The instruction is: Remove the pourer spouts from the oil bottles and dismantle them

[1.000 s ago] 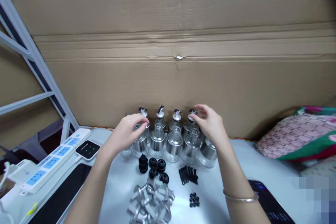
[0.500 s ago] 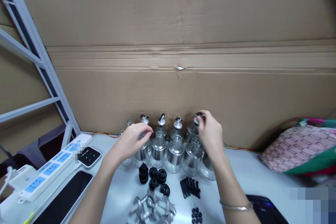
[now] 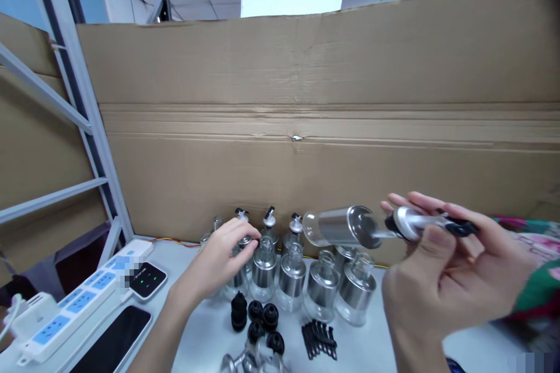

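My right hand (image 3: pixel 441 280) is closed on the spout end of a glass and steel dispenser bottle (image 3: pixel 345 226), which it holds sideways in the air, base pointing left. My left hand (image 3: pixel 225 256) rests with curled fingers on the top of a bottle (image 3: pixel 238 271) at the left of the group of bottles (image 3: pixel 306 280) standing on the white table (image 3: pixel 210 326). Three capped bottles (image 3: pixel 269 224) stand in the back row against the cardboard.
A tall cardboard sheet (image 3: pixel 306 128) walls off the back. Black stoppers (image 3: pixel 258 317), black clips (image 3: pixel 319 341) and metal caps (image 3: pixel 254 361) lie in front of the bottles. A power strip (image 3: pixel 70 315), a small black device (image 3: pixel 146 280) and a phone (image 3: pixel 114 347) lie at left by a metal rack (image 3: pixel 79 128).
My right hand has lifted the rightmost capped bottle out of the back row and tipped it sideways toward me. The view has tilted upward. My left hand stays on its bottle.
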`<state>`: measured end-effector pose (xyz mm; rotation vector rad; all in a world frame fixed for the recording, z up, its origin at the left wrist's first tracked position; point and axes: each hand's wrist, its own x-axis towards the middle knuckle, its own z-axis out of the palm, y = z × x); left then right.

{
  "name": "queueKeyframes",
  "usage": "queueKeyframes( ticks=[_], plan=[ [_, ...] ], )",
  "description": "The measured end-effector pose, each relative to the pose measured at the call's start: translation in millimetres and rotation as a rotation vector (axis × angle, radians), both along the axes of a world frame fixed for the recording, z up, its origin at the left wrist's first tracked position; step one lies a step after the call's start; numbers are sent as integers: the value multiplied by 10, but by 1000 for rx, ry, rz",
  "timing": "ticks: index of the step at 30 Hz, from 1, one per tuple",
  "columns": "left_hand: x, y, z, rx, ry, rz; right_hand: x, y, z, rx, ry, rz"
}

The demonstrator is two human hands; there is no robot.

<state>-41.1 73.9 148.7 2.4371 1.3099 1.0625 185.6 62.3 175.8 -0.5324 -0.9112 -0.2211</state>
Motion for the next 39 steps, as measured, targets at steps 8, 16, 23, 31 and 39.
queueKeyframes(
  ticks=[8, 16, 23, 31, 39],
  plan=[
    [305, -274, 7, -131, -149, -118, -75, -210, -62, -192, -138, 554],
    [761, -370, -220, -201, -515, -66, -263, -305, -129, -410, -310, 727],
    [908, -350, -328, -304, -543, -56, -351, -197, -184, -551, -215, 454],
    [789, -195, -309, -813, -611, -550, -94, -56, -114, -699, -305, 999],
    [1053, -234, -928, -1550, -941, -1213, -214, 51, -184, -492, -109, 1517]
  ],
)
